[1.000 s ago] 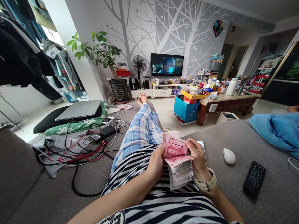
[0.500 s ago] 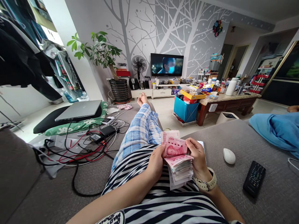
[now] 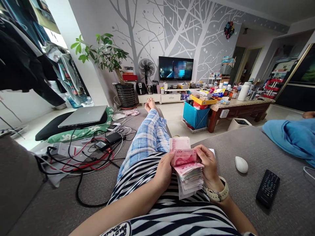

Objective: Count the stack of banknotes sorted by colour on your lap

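A thick wad of banknotes (image 3: 190, 180), folded over, is held above my striped shirt (image 3: 182, 216). My left hand (image 3: 164, 168) is closed around its left side, with the thumb on the notes. My right hand (image 3: 208, 164) pinches the upper right corner of a red 100 banknote (image 3: 185, 157), which stands up bent from the fold. Behind it a paler note (image 3: 179, 143) sticks up. The lower ends of the wad hang fanned out between my wrists. A cream watch (image 3: 219, 193) is on my right wrist. Something white shows partly behind my right hand; I cannot tell what.
On the grey sofa, a white mouse (image 3: 241, 164) and a black remote control (image 3: 268, 188) lie to my right, by blue cloth (image 3: 290, 134). Tangled cables (image 3: 98, 160) and a laptop (image 3: 83, 116) on a green cushion (image 3: 76, 132) lie left. A cluttered table (image 3: 256, 103) stands ahead.
The upright red banknote has bent down toward the wad, its top edge now lower, so more of the paler note behind shows. Both hands stay nearly in place.
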Demonstrator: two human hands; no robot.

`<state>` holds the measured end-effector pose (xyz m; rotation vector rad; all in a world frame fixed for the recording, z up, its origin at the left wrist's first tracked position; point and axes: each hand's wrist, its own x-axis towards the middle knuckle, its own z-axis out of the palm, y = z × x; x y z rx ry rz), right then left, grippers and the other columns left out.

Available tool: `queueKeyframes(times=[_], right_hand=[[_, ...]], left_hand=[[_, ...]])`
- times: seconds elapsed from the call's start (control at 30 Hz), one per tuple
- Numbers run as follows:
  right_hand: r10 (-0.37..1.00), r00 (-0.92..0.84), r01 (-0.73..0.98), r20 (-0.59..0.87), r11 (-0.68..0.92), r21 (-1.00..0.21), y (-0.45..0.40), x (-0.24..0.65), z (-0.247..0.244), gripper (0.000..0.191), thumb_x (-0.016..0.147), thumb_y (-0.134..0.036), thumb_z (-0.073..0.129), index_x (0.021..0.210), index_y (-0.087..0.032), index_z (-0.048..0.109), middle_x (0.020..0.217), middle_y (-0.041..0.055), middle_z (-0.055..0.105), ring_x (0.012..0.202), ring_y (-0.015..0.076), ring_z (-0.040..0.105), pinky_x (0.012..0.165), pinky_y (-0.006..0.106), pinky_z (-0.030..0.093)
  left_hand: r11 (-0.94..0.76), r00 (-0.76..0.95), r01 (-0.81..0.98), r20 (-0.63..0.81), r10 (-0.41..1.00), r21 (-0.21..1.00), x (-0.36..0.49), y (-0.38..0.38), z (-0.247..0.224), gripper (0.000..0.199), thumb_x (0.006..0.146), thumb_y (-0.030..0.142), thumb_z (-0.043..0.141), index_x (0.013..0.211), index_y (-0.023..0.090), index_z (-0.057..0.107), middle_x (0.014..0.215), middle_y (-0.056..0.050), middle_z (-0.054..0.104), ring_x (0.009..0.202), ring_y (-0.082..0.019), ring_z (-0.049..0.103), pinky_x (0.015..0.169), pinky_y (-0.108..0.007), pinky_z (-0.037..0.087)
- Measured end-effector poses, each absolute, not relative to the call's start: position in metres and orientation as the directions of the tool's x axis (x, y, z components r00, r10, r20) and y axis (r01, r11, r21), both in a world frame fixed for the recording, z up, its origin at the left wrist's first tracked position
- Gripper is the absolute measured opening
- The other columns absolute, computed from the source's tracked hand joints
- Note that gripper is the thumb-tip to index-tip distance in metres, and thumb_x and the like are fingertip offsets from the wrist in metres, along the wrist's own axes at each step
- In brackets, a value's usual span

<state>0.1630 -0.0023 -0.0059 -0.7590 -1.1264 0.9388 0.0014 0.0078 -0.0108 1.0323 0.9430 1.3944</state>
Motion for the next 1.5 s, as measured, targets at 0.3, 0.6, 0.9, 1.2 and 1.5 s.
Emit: queueKeyframes(times=[0.3, 0.6, 0.9, 1.2, 1.5], right_hand=[[0.91, 0.094, -0.271, 0.404, 0.414, -0.869, -0.005, 0.161, -0.002, 0.034, 0.09, -0.047, 0.063, 0.073, -0.019, 0.062, 0.05, -0.0027, 0.053, 0.046, 0.011, 0.042, 0.049, 0.026, 0.029], [0.906, 0.253, -0.173, 0.34, 0.388, -0.905, 0.003, 0.162, -0.001, 0.027, 0.079, -0.044, 0.073, 0.081, -0.021, 0.059, 0.064, -0.0045, 0.05, 0.057, 0.0124, 0.043, 0.053, 0.025, 0.035], [0.931, 0.162, -0.179, 0.328, 0.355, -0.918, 0.002, 0.161, -0.004, 0.037, 0.085, -0.043, 0.066, 0.061, -0.021, 0.049, 0.057, -0.0046, 0.041, 0.055, 0.0125, 0.034, 0.051, 0.027, 0.026], [0.92, 0.159, -0.208, 0.359, 0.387, -0.898, -0.001, 0.161, -0.004, 0.04, 0.089, -0.043, 0.062, 0.061, -0.021, 0.044, 0.06, -0.0047, 0.035, 0.055, 0.0126, 0.028, 0.052, 0.028, 0.022], [0.913, 0.146, -0.188, 0.38, 0.402, -0.896, -0.002, 0.161, -0.005, 0.04, 0.09, -0.043, 0.061, 0.061, -0.021, 0.046, 0.059, -0.004, 0.038, 0.055, 0.0127, 0.031, 0.052, 0.027, 0.025]], left_hand=[[0.039, 0.08, -0.441, -0.004, 0.997, 0.897, 0.008, 0.002, 0.004, 0.025, 0.072, 0.041, 0.069, 0.071, 0.016, 0.075, 0.079, -0.007, 0.077, 0.073, -0.025, 0.067, 0.077, -0.036, 0.051], [0.138, 0.178, -0.511, -0.053, 0.983, 0.848, 0.007, 0.001, -0.001, 0.027, 0.067, 0.033, 0.079, 0.085, 0.013, 0.076, 0.081, -0.009, 0.077, 0.072, -0.022, 0.07, 0.073, -0.032, 0.052], [0.142, 0.184, -0.512, -0.053, 0.982, 0.847, 0.007, 0.001, -0.001, 0.026, 0.067, 0.033, 0.079, 0.083, 0.014, 0.076, 0.078, -0.007, 0.076, 0.068, -0.019, 0.067, 0.069, -0.03, 0.05], [0.024, -0.056, -0.435, -0.054, 0.997, 0.9, 0.004, 0.011, -0.021, 0.032, 0.071, 0.042, 0.069, 0.083, 0.013, 0.076, 0.09, -0.009, 0.076, 0.087, -0.026, 0.066, 0.083, -0.035, 0.05], [0.037, -0.009, -0.446, -0.046, 0.999, 0.894, 0.005, 0.01, -0.019, 0.028, 0.071, 0.039, 0.068, 0.079, 0.014, 0.075, 0.084, -0.007, 0.076, 0.083, -0.024, 0.065, 0.082, -0.035, 0.049]])
